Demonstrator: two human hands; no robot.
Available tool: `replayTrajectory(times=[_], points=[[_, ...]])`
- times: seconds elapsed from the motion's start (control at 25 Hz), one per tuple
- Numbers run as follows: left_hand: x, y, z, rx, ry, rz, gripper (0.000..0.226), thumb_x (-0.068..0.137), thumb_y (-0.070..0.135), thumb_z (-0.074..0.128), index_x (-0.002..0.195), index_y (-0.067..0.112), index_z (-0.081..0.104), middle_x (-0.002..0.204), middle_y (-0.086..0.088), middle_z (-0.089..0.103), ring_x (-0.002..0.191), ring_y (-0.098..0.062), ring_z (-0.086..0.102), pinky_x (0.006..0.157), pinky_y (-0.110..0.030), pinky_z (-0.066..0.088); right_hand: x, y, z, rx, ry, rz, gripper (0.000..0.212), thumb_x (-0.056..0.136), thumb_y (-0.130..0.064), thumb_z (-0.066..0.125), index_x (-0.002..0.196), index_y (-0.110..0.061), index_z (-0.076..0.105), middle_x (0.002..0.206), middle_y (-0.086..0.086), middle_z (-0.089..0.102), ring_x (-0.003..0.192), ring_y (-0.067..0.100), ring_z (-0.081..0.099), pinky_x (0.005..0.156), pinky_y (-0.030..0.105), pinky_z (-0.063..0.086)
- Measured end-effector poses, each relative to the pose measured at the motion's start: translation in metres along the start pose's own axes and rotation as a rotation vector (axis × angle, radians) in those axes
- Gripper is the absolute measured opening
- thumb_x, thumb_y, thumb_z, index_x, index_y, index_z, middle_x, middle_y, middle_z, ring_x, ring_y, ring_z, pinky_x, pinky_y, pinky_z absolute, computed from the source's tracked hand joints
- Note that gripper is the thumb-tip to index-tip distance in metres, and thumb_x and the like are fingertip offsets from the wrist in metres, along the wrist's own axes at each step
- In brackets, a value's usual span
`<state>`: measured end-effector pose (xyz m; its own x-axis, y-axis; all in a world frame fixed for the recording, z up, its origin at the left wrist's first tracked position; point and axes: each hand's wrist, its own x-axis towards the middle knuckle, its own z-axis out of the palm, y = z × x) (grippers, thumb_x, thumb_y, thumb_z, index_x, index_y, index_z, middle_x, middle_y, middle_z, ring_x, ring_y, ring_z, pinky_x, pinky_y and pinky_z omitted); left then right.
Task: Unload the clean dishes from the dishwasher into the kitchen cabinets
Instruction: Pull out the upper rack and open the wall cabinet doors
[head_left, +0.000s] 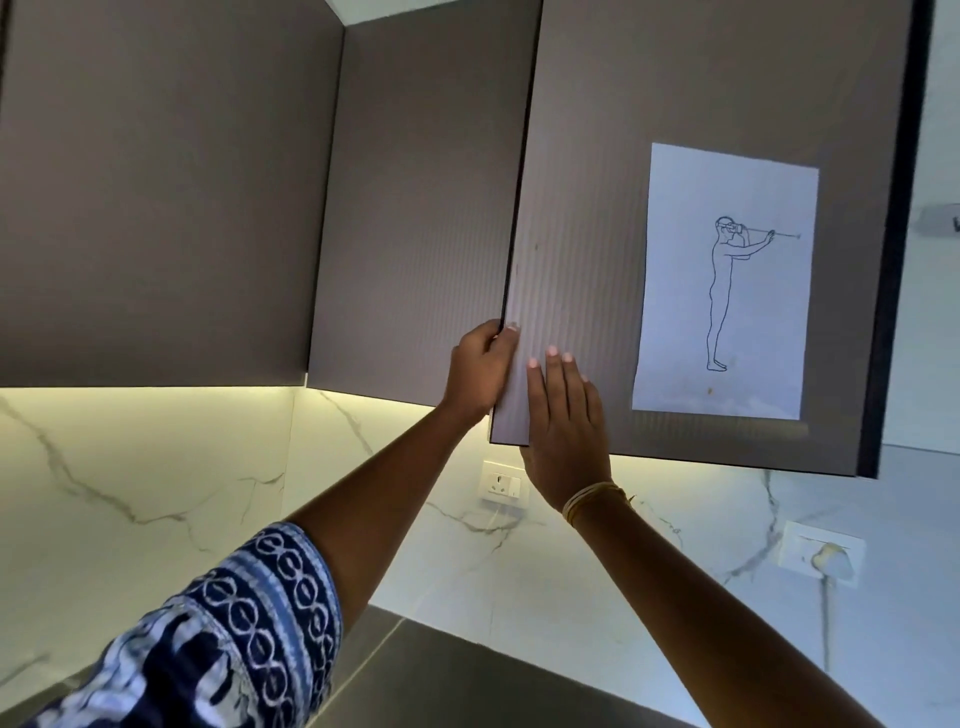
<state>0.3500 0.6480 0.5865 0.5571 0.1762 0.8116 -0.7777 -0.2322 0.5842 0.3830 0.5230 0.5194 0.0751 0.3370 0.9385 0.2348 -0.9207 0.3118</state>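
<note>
Here, both hands are up at the ribbed grey-brown upper cabinet door in the centre-right of the frame. The left hand curls its fingers round the door's free vertical edge, fingertips showing on the front face, thumb side behind. The right hand lies flat on the door front near the lower left corner, fingers straight, holding nothing. The door stands slightly proud of the neighbouring plain grey-brown cabinet door in the centre, so it reads as ajar; whether it is being opened or closed cannot be told.

No dishes and no dishwasher appear in view; the cabinet interior is hidden by the door.

A white paper sheet with a line drawing of a standing figure is stuck to the door at right. A white wall socket sits on the white marble backsplash below.

Risks, as judged:
- Left fingers are wrapped over the edge; if the flat hand pushes the door home, they could be pinched against the adjacent door.
- A swinging door comes toward the head, given the close upward view.
- Paper may peel if brushed.
</note>
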Motion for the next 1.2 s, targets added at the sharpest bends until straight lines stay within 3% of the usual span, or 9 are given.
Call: replayTrajectory(times=[0.12,0.24,0.52,0.68,0.8,0.92,1.0,1.12,1.2], points=[[-0.019,0.031,-0.005,-0.072,-0.031,-0.128,0.030,0.099,0.034,0.045,0.096,0.011,0.064,0.093,-0.008,0.065,0.089,-0.026,0.063,0.082,-0.045,0.054,0.000,0.009,-0.051,0.242,-0.046,-0.019,0.090,0.063,-0.048,0.072,0.139,-0.012,0.040,0.144,0.015,0.044,0.128,0.035,0.046,0.102,0.051,0.042],[-0.037,0.054,-0.009,-0.105,-0.031,-0.191,0.033,0.098,0.034,0.048,0.090,0.005,0.063,0.085,-0.012,0.063,0.084,-0.029,0.061,0.082,-0.054,0.053,0.029,0.021,-0.100,0.522,0.020,0.084,0.071,0.070,-0.036,0.065,0.131,-0.006,0.047,0.129,0.014,0.053,0.114,0.028,0.053,0.092,0.047,0.051],[-0.074,0.096,-0.006,-0.159,-0.139,0.058,0.043,0.091,0.034,0.058,0.083,-0.008,0.063,0.081,-0.030,0.064,0.075,-0.043,0.063,0.066,-0.049,0.054,0.110,0.033,-0.166,0.567,0.141,0.435,0.074,0.084,-0.047,0.054,0.143,-0.008,0.034,0.144,0.014,0.040,0.131,0.030,0.040,0.108,0.043,0.039],[-0.089,0.122,0.002,-0.196,-0.163,0.129,0.020,0.090,0.018,0.064,0.086,0.000,0.072,0.073,-0.009,0.072,0.069,-0.021,0.071,0.060,-0.030,0.057,0.114,0.036,-0.197,0.613,0.112,0.512,0.084,0.083,-0.054,0.060,0.148,-0.014,0.026,0.153,0.008,0.030,0.140,0.027,0.032,0.113,0.042,0.033],[-0.105,0.142,0.017,-0.259,-0.166,0.160,0.015,0.083,0.015,0.071,0.089,0.002,0.075,0.068,0.007,0.072,0.064,-0.010,0.070,0.056,-0.027,0.058,0.108,0.050,-0.229,0.562,0.113,0.523,0.085,0.079,-0.041,0.070,0.148,-0.015,0.028,0.152,0.005,0.034,0.138,0.026,0.035,0.113,0.041,0.036],[-0.126,0.161,0.044,-0.335,-0.205,0.213,0.022,0.081,0.017,0.073,0.102,0.009,0.074,0.082,0.011,0.073,0.074,-0.008,0.071,0.066,-0.036,0.061,0.095,0.070,-0.267,0.614,0.173,0.565,0.080,0.076,-0.027,0.074,0.146,-0.014,0.038,0.145,0.002,0.047,0.130,0.019,0.047,0.106,0.031,0.043],[-0.133,0.174,0.065,-0.324,-0.346,0.190,0.032,0.086,0.026,0.067,0.117,0.017,0.067,0.104,0.007,0.073,0.093,-0.011,0.069,0.079,-0.039,0.060,0.084,0.084,-0.288,0.624,0.200,0.569,0.072,0.076,-0.024,0.073,0.142,-0.015,0.045,0.136,0.001,0.057,0.121,0.013,0.055,0.098,0.021,0.047],[-0.134,0.185,0.103,-0.366,-0.686,-0.017,0.068,0.087,0.052,0.056,0.147,0.037,0.029,0.151,0.006,0.039,0.136,-0.020,0.042,0.105,-0.046,0.042,0.071,0.106,-0.311,0.582,0.224,0.555,0.061,0.073,-0.029,0.067,0.131,-0.015,0.058,0.121,0.003,0.067,0.107,0.014,0.064,0.091,0.024,0.055],[-0.142,0.193,0.134,-0.442,-0.754,-0.049,0.081,0.080,0.064,0.053,0.148,0.047,0.012,0.159,0.012,0.019,0.145,-0.021,0.024,0.111,-0.048,0.031,0.061,0.122,-0.330,0.562,0.231,0.530,0.048,0.074,-0.024,0.065,0.121,-0.010,0.064,0.107,0.007,0.071,0.089,0.013,0.065,0.077,0.017,0.054]])
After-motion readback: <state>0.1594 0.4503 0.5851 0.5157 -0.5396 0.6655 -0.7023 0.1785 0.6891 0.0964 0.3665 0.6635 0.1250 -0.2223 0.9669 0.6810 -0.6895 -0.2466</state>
